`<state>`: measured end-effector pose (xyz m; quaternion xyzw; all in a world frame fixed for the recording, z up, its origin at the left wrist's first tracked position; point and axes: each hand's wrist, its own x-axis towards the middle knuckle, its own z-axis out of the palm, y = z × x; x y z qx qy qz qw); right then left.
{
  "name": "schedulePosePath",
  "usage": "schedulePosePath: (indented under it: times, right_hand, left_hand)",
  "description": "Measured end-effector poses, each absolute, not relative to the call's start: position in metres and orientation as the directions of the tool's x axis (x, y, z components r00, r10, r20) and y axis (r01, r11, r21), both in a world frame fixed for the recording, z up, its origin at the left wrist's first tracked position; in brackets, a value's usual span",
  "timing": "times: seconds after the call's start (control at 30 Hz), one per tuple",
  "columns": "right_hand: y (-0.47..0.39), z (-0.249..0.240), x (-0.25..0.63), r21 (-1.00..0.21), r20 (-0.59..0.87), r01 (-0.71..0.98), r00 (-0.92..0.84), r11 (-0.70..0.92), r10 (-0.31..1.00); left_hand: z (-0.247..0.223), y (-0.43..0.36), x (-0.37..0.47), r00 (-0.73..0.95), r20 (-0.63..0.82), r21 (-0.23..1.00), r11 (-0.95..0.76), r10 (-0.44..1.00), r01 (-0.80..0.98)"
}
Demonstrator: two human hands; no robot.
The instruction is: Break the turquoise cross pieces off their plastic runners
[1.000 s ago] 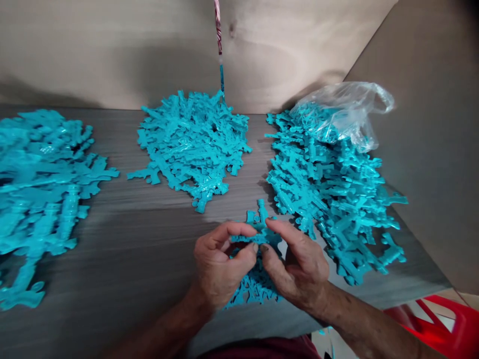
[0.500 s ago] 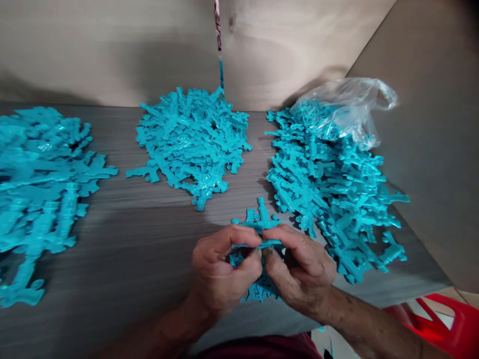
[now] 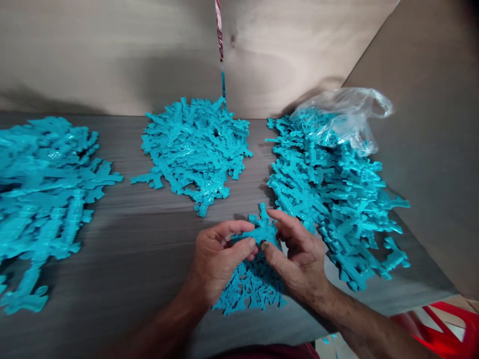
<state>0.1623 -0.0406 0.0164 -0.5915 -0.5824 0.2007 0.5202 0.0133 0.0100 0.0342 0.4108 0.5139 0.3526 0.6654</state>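
My left hand [image 3: 219, 257] has its thumb and index finger pinched on the near left part of a turquoise molded plastic piece [image 3: 266, 230]. The piece has a short stem and knobby arms pointing away from me. On its other side is my right hand [image 3: 301, 252], with thumb and index finger spread apart. The right thumb tip is close to the piece; whether it touches cannot be made out. Beneath both hands lies a heap of small turquoise plastic scraps [image 3: 249, 289], partly covered by the fingers.
Large heaps of turquoise molded pieces lie at left [image 3: 48, 184], in the back middle [image 3: 198, 149] and at right [image 3: 329, 199]. A clear plastic bag [image 3: 359, 117] rests on the right heap. Wooden panels [image 3: 292, 55] bound the grey tabletop [image 3: 149, 274]. A red object [image 3: 445, 324] stands lower right.
My hands were together, both pinching turquoise plastic. Now the right thumb and index finger have spread apart and moved off, and more of the scrap heap shows. The view has tilted slightly up.
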Motion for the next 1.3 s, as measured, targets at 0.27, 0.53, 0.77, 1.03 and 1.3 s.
schedulePosePath:
  times: [0.27,0.53,0.77,1.03,1.3]
  right_hand:
    - [-0.038,0.013,0.161,-0.693,0.595,0.575,0.116,0.434,0.795]
    - [-0.038,0.009,0.158,-0.599,0.676,0.652,0.101,0.464,0.73]
    - [-0.038,0.012,0.154,-0.611,0.662,0.674,0.148,0.415,0.735]
    - [-0.039,0.01,0.154,-0.607,0.658,0.692,0.161,0.39,0.736]
    - [-0.038,0.009,0.159,-0.649,0.618,0.647,0.14,0.402,0.773]
  left_hand:
    - [0.04,0.011,0.006,0.226,-0.298,0.951,0.308,0.927,-0.008]
    - [0.036,0.011,0.002,0.223,-0.213,0.973,0.184,0.951,0.142]
    - [0.03,0.007,0.001,0.244,-0.118,0.967,0.056,0.963,0.249]
    - [0.029,0.007,0.0,0.249,-0.126,0.96,0.056,0.96,0.273]
    - [0.033,0.01,0.004,0.225,-0.227,0.97,0.199,0.947,0.142]
